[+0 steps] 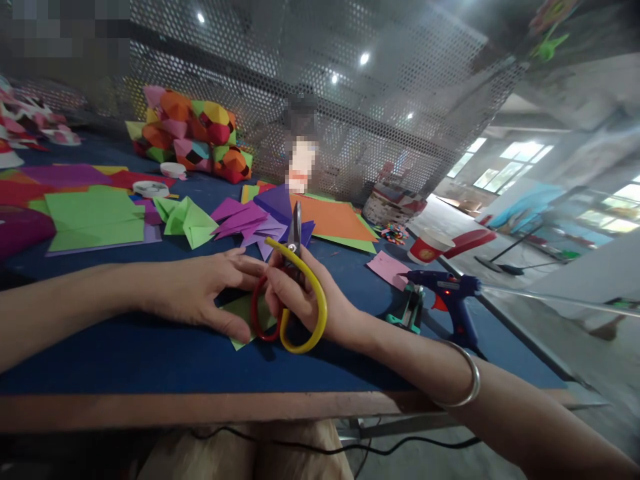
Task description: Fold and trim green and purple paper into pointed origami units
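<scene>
My right hand (305, 297) is closed around scissors (295, 280) with one yellow and one red loop handle, blades pointing up and away. My left hand (200, 290) lies on a folded green paper piece (240, 313) on the blue table (150, 353), fingers curled over it and thumb pressing its near edge. The two hands touch at the fingertips. A silver bangle (463, 383) sits on my right wrist.
Folded purple paper pieces (255, 223) and green ones (187, 220) lie beyond the hands, with coloured sheets (95, 217) at left and an orange sheet (333, 217). A blue glue gun (453, 297) stands at right near a red cup (427, 247). A perforated metal screen (310, 87) backs the table.
</scene>
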Motion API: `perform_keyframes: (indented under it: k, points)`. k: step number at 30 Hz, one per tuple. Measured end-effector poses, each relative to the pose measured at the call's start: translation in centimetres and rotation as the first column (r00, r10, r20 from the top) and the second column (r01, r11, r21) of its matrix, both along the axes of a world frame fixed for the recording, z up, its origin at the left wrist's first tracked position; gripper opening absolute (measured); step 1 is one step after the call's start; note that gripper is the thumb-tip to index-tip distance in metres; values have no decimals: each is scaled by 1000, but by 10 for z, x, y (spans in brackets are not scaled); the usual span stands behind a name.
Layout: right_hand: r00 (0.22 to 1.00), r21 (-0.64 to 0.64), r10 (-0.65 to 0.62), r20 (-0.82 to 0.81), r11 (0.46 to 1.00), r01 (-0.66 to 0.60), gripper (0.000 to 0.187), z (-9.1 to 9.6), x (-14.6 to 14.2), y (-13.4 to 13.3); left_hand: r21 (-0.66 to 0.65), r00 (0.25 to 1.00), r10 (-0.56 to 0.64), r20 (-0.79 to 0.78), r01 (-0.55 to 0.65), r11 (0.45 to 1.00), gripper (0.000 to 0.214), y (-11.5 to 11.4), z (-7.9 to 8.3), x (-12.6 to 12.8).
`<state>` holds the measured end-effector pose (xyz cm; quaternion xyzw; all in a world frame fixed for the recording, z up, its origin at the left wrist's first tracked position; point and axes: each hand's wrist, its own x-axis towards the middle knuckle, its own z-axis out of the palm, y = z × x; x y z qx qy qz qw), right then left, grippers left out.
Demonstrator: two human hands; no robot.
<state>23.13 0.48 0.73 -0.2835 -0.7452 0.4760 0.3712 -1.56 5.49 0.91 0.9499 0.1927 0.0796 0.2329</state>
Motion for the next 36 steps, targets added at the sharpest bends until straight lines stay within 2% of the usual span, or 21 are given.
perform_keyframes:
  k: [4,9,13,16,18,20,22,25,29,33,36]
  points:
    - [995,150,-53,84,988,40,20,3,19,11,7,1000,21,-18,-20,1000,76,5,-9,-2]
    - [975,239,-158,158,964,118,22,10,52,26,0,1000,17,-3,-17,1000,93,6,-14,-6]
    - [971,285,-178,158,950,128,21,14,59,27,-6,1000,28,-13,-28,1000,96,6,-14,-6]
    - [985,260,-155,74,957,131,22,15,53,19,5,1000,12,-1,-12,1000,95,10,-18,-6]
    - [984,221,-170,43,963,157,28,16,49,14,18,1000,6,-10,-5,1000,93,12,-21,-7]
    - [981,195,-179,76,967,161,37,16,46,9,27,1000,-6,-7,6,1000,89,13,-21,-8]
    - [982,186,-153,113,974,130,41,15,46,7,22,1000,-11,5,11,1000,76,10,-16,-7]
    - [993,192,-84,86,979,66,33,10,47,6,-4,1000,7,-19,-7,1000,56,3,-6,-6]
    - [1000,193,-24,15,981,21,22,1,41,5,19,999,34,-32,-33,999,55,-3,0,-1]
    - [999,144,-37,24,989,33,29,0,25,-3,32,999,23,-24,-22,999,52,-2,-2,2]
    - [999,52,-18,38,999,16,37,1,12,-9,2,1000,7,-12,-7,1000,43,-3,0,3]
